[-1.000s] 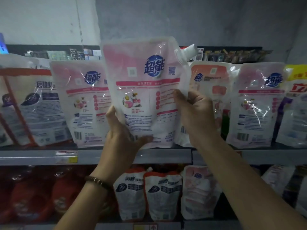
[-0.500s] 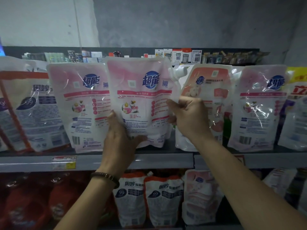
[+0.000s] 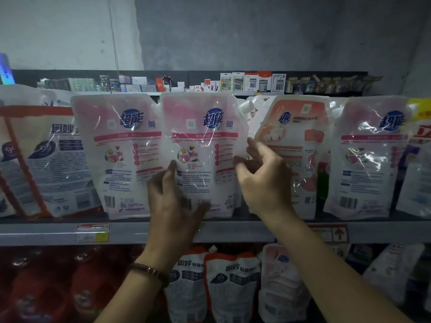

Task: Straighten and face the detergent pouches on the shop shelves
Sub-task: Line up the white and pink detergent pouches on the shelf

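On the upper shelf [image 3: 233,231], the middle pink pouch [image 3: 205,145] stands upright, printed face forward, base on the board. The left hand [image 3: 172,201] lies flat against its seven o'clock corner, fingers straight, thumb spread along the bottom seam. The right hand [image 3: 263,180] hovers at its three o'clock edge, fingers loose and parted, gripping nothing; whether the thumb touches the film I cannot tell. To finish well, I would press the base back with the left palm until it lines up with the matching pouch [image 3: 121,155] at nine o'clock, edges beside rather than overlapping. The right hand should steady the side below the spout [image 3: 246,106] at one o'clock, so the soft pouch does not sag onto the tilted orange pouch [image 3: 300,141] at three o'clock.
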